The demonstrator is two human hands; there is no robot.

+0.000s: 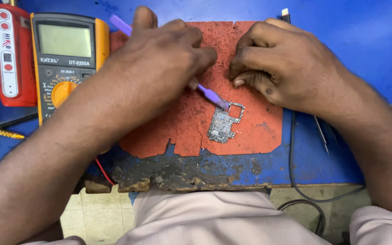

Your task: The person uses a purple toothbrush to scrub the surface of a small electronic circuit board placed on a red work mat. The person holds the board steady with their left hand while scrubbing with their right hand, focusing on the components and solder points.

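Note:
A small phone circuit board (223,123) lies on a worn red mat (259,131) on the blue workbench. My left hand (159,59) grips a purple plastic pry tool (212,95) like a pen, and the tool's tip touches the board's upper edge. The tool's other end sticks out behind my thumb. My right hand (282,63) rests on the mat just right of the tool, fingers curled under, knuckles down. I cannot tell whether it holds anything small.
An orange-and-grey multimeter (66,59) lies left of the mat, with a red device (12,54) beside it. A black cable (292,149) runs down over the bench's chipped front edge (182,177). Metal tweezers (321,134) lie on the right. A yellow tool (1,133) lies at far left.

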